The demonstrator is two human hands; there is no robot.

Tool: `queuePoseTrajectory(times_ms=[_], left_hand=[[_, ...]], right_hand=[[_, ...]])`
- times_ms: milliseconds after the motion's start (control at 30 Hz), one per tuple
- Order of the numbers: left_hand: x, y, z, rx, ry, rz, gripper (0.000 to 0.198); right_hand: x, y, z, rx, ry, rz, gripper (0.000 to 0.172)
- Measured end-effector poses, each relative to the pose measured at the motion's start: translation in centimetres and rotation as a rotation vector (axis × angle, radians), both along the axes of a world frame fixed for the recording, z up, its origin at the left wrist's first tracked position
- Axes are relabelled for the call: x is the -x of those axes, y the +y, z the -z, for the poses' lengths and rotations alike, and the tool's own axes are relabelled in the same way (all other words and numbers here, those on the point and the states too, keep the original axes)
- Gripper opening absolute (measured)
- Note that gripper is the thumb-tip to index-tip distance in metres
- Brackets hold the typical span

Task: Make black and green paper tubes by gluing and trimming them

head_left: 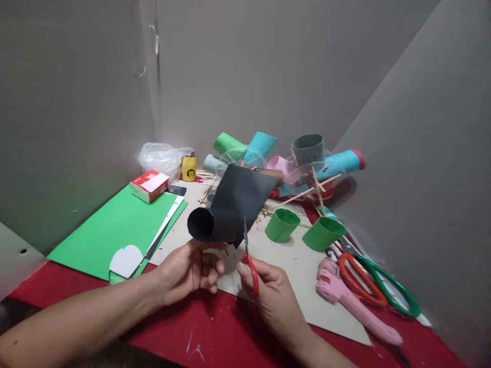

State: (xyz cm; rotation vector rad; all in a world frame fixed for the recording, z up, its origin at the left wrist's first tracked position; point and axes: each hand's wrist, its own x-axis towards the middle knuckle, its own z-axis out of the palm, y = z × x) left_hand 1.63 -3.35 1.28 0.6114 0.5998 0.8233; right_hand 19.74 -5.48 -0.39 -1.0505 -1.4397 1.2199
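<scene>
A sheet of black paper (245,197) has its near end curled into a tube, its round opening facing left. My left hand (192,271) grips this paper from below, fingers curled under the tube. In my right hand (274,291) is a small pair of scissors (251,276) with red handles, the blades pointing up at the paper's right edge. Whether the blades are cutting into the paper I cannot tell. Two green paper rings (283,226) stand to the right, beyond my right hand.
Green paper sheets (115,230) lie left under a red box (149,185). Right are a pink glue gun (356,306) and big scissors (383,286) with orange and green handles. Behind stand a yellow can (189,167), a plastic bag (161,157), coloured paper tubes (261,148) and sticks (318,191).
</scene>
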Motion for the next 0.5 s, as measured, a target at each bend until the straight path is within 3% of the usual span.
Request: queuePoseTrajectory(times_ms=[267,500], left_hand=[[-0.5,0.3,-0.8,0.171,-0.1,-0.316,0.009],[-0.8,0.0,-1.8,0.146,-0.171,-0.319,0.019]], right_hand=[[0.7,-0.4,0.3,-0.023,-0.026,-0.02,0.051],[1.8,-0.4,0.3,-0.071,-0.01,-0.019,0.048]])
